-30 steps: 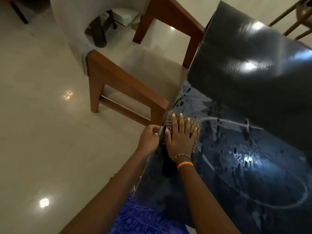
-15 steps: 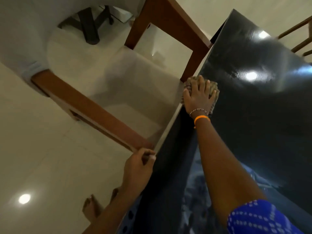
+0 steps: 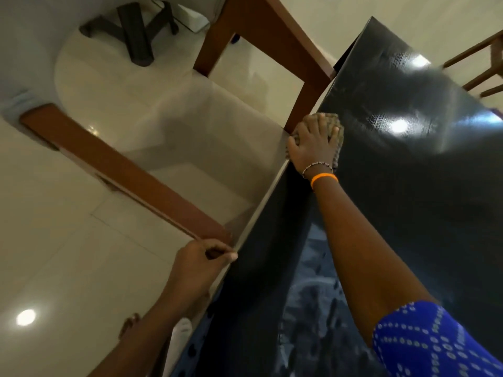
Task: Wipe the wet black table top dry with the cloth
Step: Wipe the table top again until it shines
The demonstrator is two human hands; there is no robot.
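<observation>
- The black table top (image 3: 408, 186) runs lengthwise from near to far, leaning right; wet smears show at its near part.
- The cloth (image 3: 336, 137) lies on the table's far left edge, under the right hand (image 3: 314, 148).
- That hand presses flat, fingers spread, arm stretched far.
- The left hand (image 3: 201, 265) seems to pinch the table's near left edge, fingers curled.

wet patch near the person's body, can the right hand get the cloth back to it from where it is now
Probably yes. The right hand lies flat on the cloth at the far table edge, and the black table top between it and the wet patch looks bare, so pulling back seems unobstructed.
</observation>
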